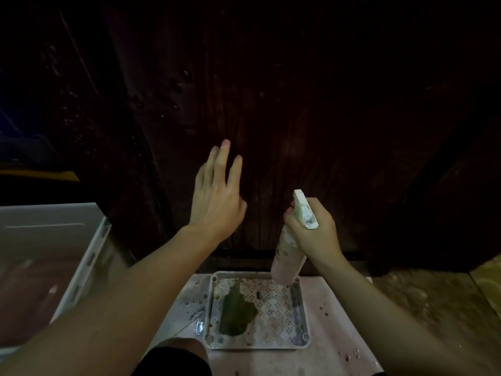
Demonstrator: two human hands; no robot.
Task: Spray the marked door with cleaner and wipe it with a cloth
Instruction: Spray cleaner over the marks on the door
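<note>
One dark wooden door (pixel 311 104) ahead, right hand (pixel 314 232) gripping one spray bottle (pixel 288 249), nozzle toward door, left hand (pixel 217 194) fingers straight, holding nothing, one green cloth (pixel 237 312) in one tray (pixel 303 310) below both hands

place: a dim doorway of a home, seemingly at floor level
door: dark brown wooden door (pixel 311 104) with visible grain fills the view, its bottom edge meeting the floor
floor: worn, speckled stone-like floor (pixel 423 297) at right
household items: white square plastic tray (pixel 303 308) on a pale pink stained mat (pixel 339 321); a white plastic bin (pixel 89 261) at left
light: very low
</note>
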